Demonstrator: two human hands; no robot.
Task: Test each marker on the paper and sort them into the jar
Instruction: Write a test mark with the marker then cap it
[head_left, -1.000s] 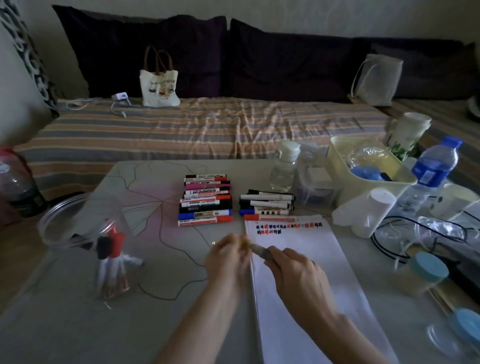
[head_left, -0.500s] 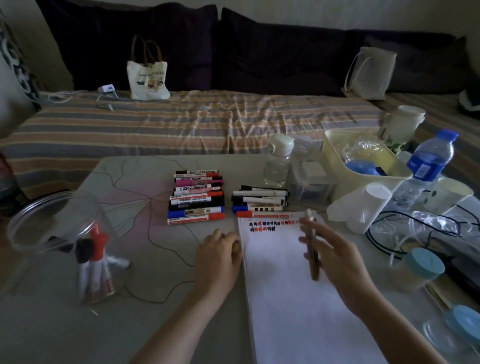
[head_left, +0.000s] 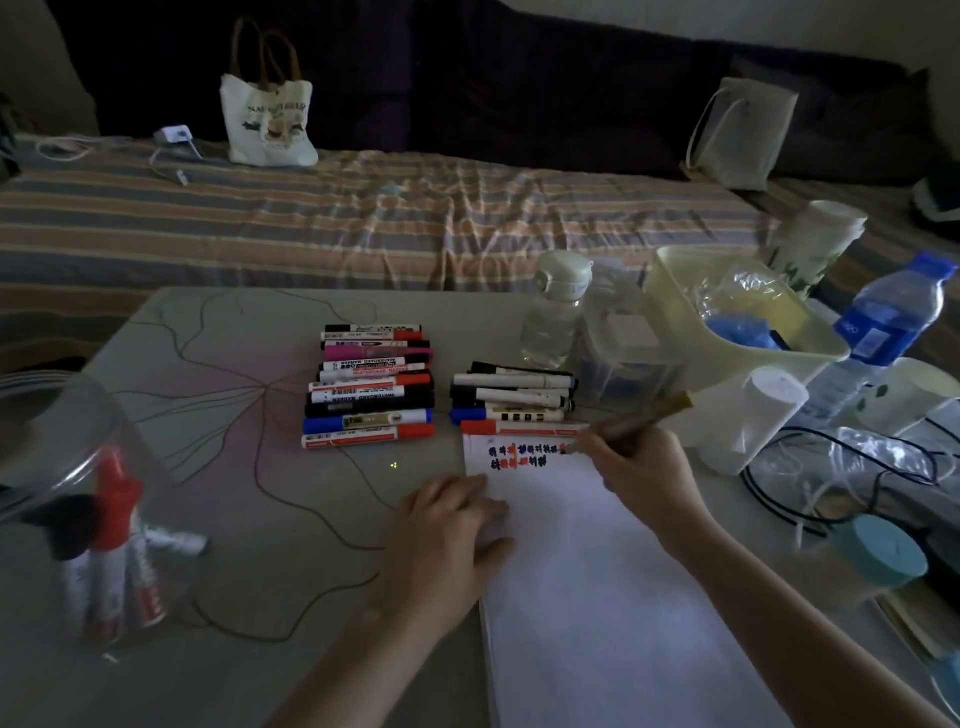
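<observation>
Two hands: right hand (head_left: 644, 467) grips one marker (head_left: 631, 422) on paper (head_left: 597, 571); left hand (head_left: 447, 525) lies flat, fingers relaxed.

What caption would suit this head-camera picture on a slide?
Right hand tests a marker on the paper while the left hand steadies the sheet; the jar stands nearby.

Left of the left hand (head_left: 447, 540), the clear jar (head_left: 57, 467) is running off the picture's left edge. Under the right hand (head_left: 644, 478), the paper (head_left: 597, 597) is running past the bottom edge. The right hand's fingers are hiding the middle of the marker (head_left: 631, 423); the marks beside its tip are staying too small to read.
</observation>
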